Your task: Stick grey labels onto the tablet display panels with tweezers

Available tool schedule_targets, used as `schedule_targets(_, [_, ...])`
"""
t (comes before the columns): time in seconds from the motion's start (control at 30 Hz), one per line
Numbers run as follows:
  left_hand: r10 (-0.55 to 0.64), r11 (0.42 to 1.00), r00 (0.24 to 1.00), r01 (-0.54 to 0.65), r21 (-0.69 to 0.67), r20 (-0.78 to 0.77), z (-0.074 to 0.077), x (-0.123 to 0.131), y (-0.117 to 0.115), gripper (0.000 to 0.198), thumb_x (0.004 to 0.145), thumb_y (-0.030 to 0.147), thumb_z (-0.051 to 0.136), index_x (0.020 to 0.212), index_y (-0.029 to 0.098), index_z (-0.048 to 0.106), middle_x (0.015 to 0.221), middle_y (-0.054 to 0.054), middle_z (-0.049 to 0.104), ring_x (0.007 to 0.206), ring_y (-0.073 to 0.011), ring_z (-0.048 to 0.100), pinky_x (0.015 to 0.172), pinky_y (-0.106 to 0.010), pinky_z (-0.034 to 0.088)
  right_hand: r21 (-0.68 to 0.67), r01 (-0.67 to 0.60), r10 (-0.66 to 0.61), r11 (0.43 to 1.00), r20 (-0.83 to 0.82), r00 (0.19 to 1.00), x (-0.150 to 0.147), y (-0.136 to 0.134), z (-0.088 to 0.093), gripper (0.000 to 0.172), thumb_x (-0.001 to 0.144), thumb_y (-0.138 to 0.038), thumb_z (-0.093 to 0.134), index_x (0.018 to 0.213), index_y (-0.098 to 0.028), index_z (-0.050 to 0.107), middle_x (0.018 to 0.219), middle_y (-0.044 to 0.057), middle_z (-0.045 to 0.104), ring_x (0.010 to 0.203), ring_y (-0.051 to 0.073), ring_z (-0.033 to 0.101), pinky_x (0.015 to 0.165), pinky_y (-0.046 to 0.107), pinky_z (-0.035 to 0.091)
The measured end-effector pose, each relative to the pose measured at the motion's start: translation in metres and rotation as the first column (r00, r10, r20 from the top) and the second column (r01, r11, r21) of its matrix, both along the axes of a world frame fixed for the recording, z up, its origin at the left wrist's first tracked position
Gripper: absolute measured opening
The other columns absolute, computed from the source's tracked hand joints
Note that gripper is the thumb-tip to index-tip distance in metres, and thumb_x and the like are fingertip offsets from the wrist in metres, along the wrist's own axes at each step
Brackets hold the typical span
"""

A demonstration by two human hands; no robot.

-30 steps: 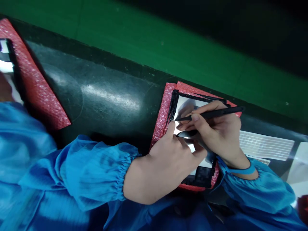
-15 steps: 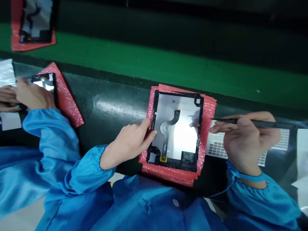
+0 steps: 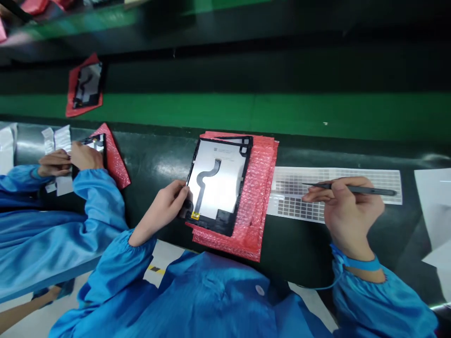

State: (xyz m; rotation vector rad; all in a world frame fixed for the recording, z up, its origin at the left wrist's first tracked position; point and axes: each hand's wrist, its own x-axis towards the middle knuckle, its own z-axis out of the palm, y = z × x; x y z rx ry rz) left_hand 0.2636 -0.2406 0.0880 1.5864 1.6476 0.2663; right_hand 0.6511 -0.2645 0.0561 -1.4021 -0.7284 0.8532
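Note:
My left hand [image 3: 163, 206] grips the left edge of a tablet screen assembly [image 3: 229, 188], thumb on top. The assembly has a black frame, a silvery back, a dark curved ribbon cable [image 3: 200, 188] and yellow tape [image 3: 195, 216] at its lower end. It lies askew over a stack of pink bubble-wrap bags [image 3: 260, 188], overhanging their left side. My right hand [image 3: 352, 211] is closed around slim black tweezers [image 3: 369, 190], whose tips point left. Below the tweezers lies a white sheet of small grey stickers [image 3: 299, 209], partly hidden by that hand.
At left, a co-worker's hands [image 3: 86, 157] work over another screen on a pink bag [image 3: 114, 162]. A further screen [image 3: 88, 84] rests on pink wrap at the back. White paper [image 3: 435, 202] lies at far right. A cord runs from my right wristband [image 3: 362, 265].
My left hand has shifted the screen assembly leftward and turned it on the bags. My right hand with the tweezers is now over the sticker sheet. The camera view has moved too.

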Motion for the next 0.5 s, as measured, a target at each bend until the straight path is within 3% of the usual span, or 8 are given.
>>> schedule_targets(0.13, [0.125,0.987,0.991,-0.128,0.094,0.042,0.005,-0.011,-0.001,0.030,0.103,0.050,0.047,0.106,0.022,0.057,0.067,0.005,0.054,0.055,-0.0124,0.051,0.050,-0.026,0.041,0.035,0.004,-0.003,0.999,-0.021,1.000,0.004,0.000,0.000,0.017,0.082,-0.029,0.079,0.085,-0.021,0.064,0.062,0.004,0.075,0.049,0.024,0.073,0.050,0.033,0.063])
schedule_targets(0.27, [0.081,0.975,0.988,-0.106,0.196,0.128,0.010,-0.021,0.030,0.030,0.105,0.053,0.047,0.112,0.025,0.055,0.071,0.006,0.052,0.057,-0.0086,0.049,0.049,-0.023,0.042,0.050,0.009,-0.009,0.999,0.010,1.000,0.007,0.003,-0.007,0.015,0.085,-0.027,0.078,0.086,-0.021,0.064,0.062,0.003,0.075,0.048,0.022,0.072,0.048,0.030,0.061])
schedule_targets(0.33, [0.005,0.951,0.988,-0.053,0.305,0.154,0.004,-0.022,0.068,0.033,0.105,0.055,0.047,0.111,0.023,0.054,0.073,0.006,0.050,0.060,-0.0057,0.045,0.051,-0.021,0.039,0.032,-0.004,0.003,0.999,0.032,0.999,0.009,0.004,-0.011,0.017,0.087,-0.028,0.078,0.088,-0.022,0.063,0.063,0.003,0.075,0.049,0.021,0.072,0.048,0.028,0.061])
schedule_targets(0.4, [-0.120,0.903,0.981,0.045,0.427,0.152,-0.008,-0.017,0.121,0.042,0.106,0.060,0.041,0.108,0.020,0.051,0.074,0.006,0.047,0.062,-0.0041,0.042,0.053,-0.021,0.038,-0.001,-0.042,0.042,0.999,0.057,0.998,0.010,0.006,-0.016,0.020,0.088,-0.031,0.079,0.089,-0.022,0.061,0.064,0.002,0.075,0.049,0.020,0.073,0.048,0.028,0.060])
schedule_targets(0.5, [-0.411,0.754,0.911,0.310,0.579,0.047,-0.032,0.008,0.213,0.056,0.108,0.065,0.022,0.102,0.016,0.048,0.075,0.006,0.044,0.065,-0.0036,0.041,0.059,-0.022,0.041,-0.067,-0.125,0.130,0.990,0.083,0.988,0.009,0.008,-0.020,0.028,0.086,-0.040,0.081,0.089,-0.020,0.062,0.062,0.004,0.075,0.050,0.022,0.074,0.047,0.029,0.061])
